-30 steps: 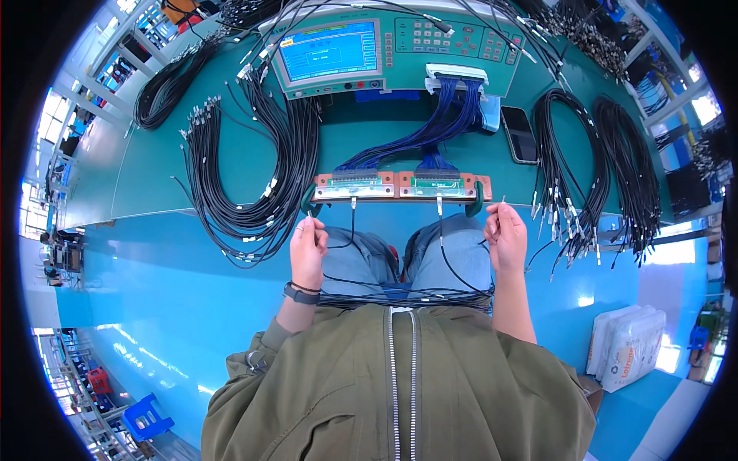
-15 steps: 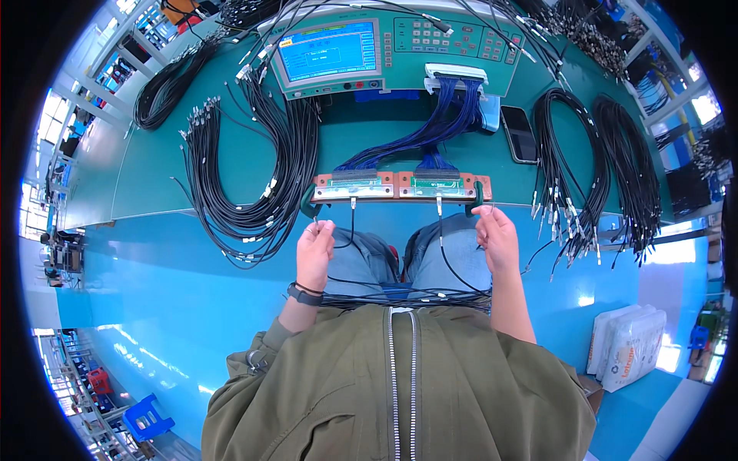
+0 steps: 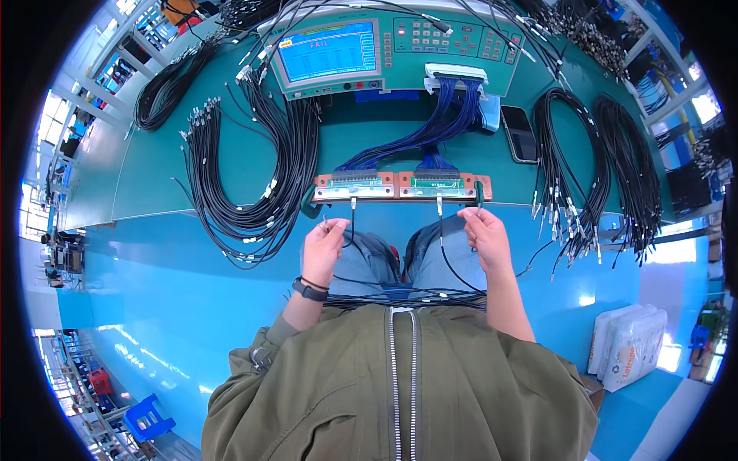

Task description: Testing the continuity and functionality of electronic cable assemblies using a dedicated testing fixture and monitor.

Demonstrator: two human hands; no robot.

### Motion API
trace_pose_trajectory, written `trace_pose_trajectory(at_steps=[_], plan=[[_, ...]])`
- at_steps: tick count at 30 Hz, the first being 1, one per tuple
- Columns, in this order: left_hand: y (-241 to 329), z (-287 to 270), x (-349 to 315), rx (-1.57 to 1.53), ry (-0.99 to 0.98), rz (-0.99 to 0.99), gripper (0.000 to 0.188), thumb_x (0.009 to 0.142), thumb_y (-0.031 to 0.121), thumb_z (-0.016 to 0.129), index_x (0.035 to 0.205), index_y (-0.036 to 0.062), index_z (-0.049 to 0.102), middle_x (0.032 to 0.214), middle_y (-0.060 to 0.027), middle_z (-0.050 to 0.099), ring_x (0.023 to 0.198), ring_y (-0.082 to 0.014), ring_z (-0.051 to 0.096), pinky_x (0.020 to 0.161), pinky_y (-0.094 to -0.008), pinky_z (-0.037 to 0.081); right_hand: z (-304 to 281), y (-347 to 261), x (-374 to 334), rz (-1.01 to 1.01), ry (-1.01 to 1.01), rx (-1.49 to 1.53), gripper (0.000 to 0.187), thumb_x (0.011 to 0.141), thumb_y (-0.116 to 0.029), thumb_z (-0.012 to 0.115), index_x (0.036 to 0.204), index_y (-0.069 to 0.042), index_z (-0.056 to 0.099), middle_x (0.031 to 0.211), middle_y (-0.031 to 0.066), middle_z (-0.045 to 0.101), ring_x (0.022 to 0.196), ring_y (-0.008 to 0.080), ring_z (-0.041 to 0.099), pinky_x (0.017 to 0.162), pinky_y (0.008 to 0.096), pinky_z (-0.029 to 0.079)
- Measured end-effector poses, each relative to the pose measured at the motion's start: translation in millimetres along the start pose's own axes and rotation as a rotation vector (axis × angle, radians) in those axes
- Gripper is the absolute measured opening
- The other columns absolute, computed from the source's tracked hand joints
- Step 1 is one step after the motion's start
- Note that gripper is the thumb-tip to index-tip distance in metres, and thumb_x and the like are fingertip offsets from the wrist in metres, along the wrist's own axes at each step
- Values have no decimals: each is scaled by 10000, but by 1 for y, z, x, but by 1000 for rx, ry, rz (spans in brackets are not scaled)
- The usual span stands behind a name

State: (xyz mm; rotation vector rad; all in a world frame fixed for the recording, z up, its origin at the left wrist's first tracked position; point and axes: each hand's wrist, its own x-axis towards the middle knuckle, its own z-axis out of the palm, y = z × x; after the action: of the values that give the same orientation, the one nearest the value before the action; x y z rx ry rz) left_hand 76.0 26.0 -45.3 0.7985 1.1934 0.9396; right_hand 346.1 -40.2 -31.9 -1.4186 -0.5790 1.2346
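Observation:
My left hand (image 3: 324,247) is closed in a pinch, with the small metal tip of a black cable (image 3: 324,220) poking out above the fingers. My right hand (image 3: 487,235) pinches another thin cable end, mostly hidden by the fingers. Just beyond both hands, at the table's front edge, lies a test fixture (image 3: 396,186) with two green boards on an orange-brown base. One black cable (image 3: 353,219) is plugged into its left board and a second black cable (image 3: 440,223) into its right board. Both cables hang toward my lap, where more black cables (image 3: 400,298) lie.
Behind the fixture stands a green tester (image 3: 453,42) with a lit screen, joined to it by blue wires (image 3: 423,138). Bundles of black cables (image 3: 254,207) hang off the table at left, more cables (image 3: 573,169) at right. A phone (image 3: 520,135) lies beside the tester.
My left hand has moved slightly right, and my right hand slightly left and down, both away from the fixture's ends. The tester's screen has changed from a pop-up box to a table-like display.

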Motion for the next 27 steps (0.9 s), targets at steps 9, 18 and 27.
trace_pose_trajectory(at_steps=[9, 18, 27], plan=[[-2, 13, 20, -16, -99, -5, 131, 859, 134, 532, 880, 12, 575, 538, 58, 358, 448, -29, 262, 407, -164, 201, 39, 21, 10, 51, -18, -116, 183, 863, -208, 506, 807, -58, 595, 541, -52, 378, 461, 32, 277, 413, 166, 213], [-30, 25, -33, 326, -291, 20, 93, 831, 116, 554, 787, 45, 595, 589, 45, 467, 499, -31, 360, 441, -156, 277, 58, 48, -31, 162, -266, -238, 164, 844, -162, 515, 765, -40, 591, 611, -12, 492, 546, 58, 389, 497, 190, 308], [23, 36, -62, 572, -387, 258, 122, 806, 104, 571, 901, 42, 616, 609, 40, 473, 526, -43, 361, 479, -180, 303, 82, -7, -60, -330, -291, -416, 52, 806, -77, 554, 802, -38, 590, 609, -26, 482, 533, 58, 359, 470, 187, 283]])
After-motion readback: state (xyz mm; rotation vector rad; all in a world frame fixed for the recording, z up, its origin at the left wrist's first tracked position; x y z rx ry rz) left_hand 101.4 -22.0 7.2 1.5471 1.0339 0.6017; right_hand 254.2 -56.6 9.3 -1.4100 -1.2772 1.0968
